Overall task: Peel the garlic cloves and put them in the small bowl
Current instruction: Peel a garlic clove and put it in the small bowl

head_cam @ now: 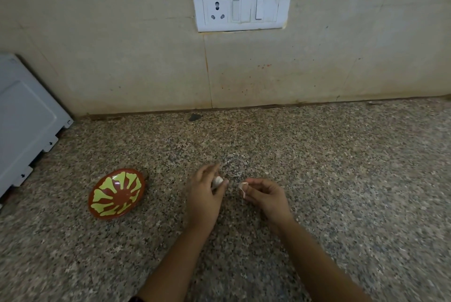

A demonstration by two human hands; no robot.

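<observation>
Garlic clove (218,181): held in my left hand (203,198), pinched between thumb and curled fingertips at the hand's upper right edge. Only the pale tip of the clove shows; the rest is hidden by my fingers, so I cannot tell how much skin is on it.

Piece of garlic skin (242,187): pinched between the thumb and forefinger of my right hand (264,198), with the other fingers curled loosely beneath. The skin is whitish with a pink tinge and hangs at the hand's left end.

Relation: the two hands face each other above the countertop (341,179), close together but not touching. The clove and the skin piece are apart, with a narrow gap of bare stone visible between them. Whether either hand rests on the stone cannot be determined.

Small bowl (117,195): brown with a yellow-green pattern inside, standing on the countertop to the left of my left hand, near it but separate. The clove is to the right of the bowl, not over it.

Surroundings: speckled granite surface; tiled wall (122,58) behind it carrying a white socket plate (241,8); white appliance panel (26,116) at the far left edge.
</observation>
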